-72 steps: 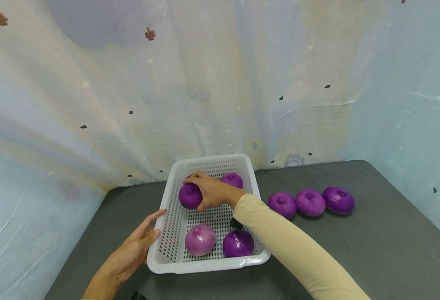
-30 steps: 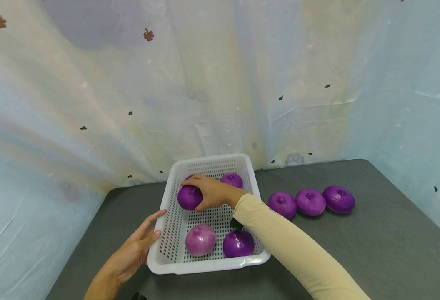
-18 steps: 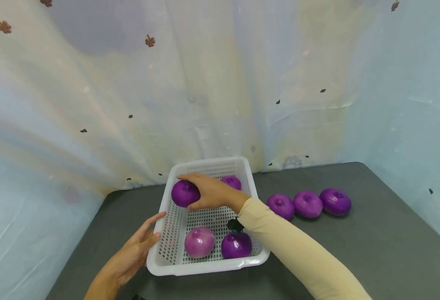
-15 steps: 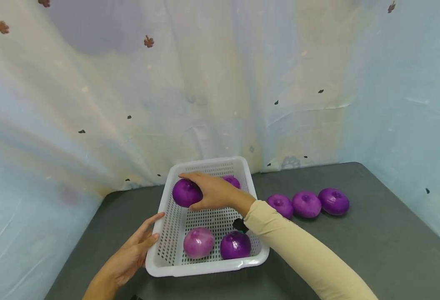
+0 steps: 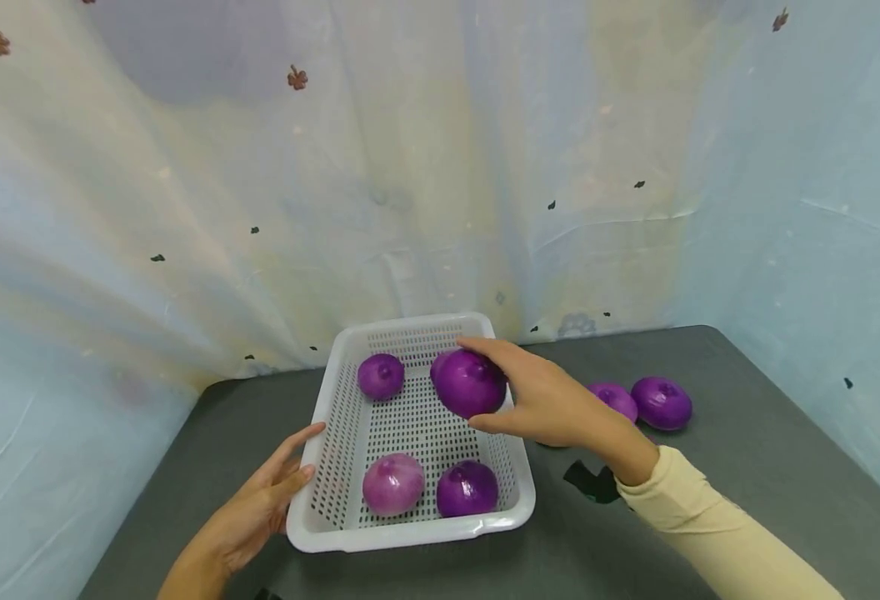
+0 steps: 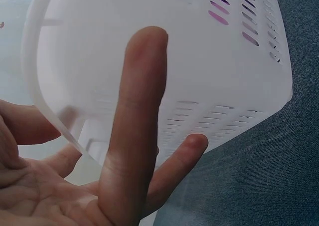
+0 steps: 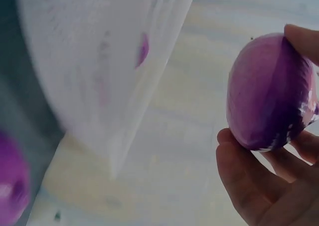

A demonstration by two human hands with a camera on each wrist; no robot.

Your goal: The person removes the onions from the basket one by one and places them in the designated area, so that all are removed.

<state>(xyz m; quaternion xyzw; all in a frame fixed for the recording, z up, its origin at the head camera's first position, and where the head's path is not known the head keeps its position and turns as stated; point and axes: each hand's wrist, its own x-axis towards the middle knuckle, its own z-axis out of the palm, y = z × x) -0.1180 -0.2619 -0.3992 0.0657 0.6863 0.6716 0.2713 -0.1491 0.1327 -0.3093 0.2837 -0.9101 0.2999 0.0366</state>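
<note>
In the head view my right hand (image 5: 541, 400) grips a dark purple onion (image 5: 472, 383) between thumb and fingers, above the right side of a white perforated basket (image 5: 440, 531). The right wrist view shows this onion raised beside the basket, fingers curved round it. My left hand (image 5: 256, 500) holds the basket's left rim, with fingers spread along the outer wall in the left wrist view. Inside the basket lie a purple onion (image 5: 381, 377) at back left, a paler onion (image 5: 393, 485) at front left and a dark onion (image 5: 467, 489) at front right. Another onion (image 5: 437, 364) is mostly hidden behind the held one.
On the grey table (image 5: 717, 467), right of the basket, sit a purple onion (image 5: 661, 403) and a second onion (image 5: 614, 398) partly covered by my right hand. A patterned curtain (image 5: 425, 167) hangs behind the table and along both sides.
My right hand has lifted the onion from the basket's back left and carried it right, uncovering the back-left onion. The left hand stays on the rim.
</note>
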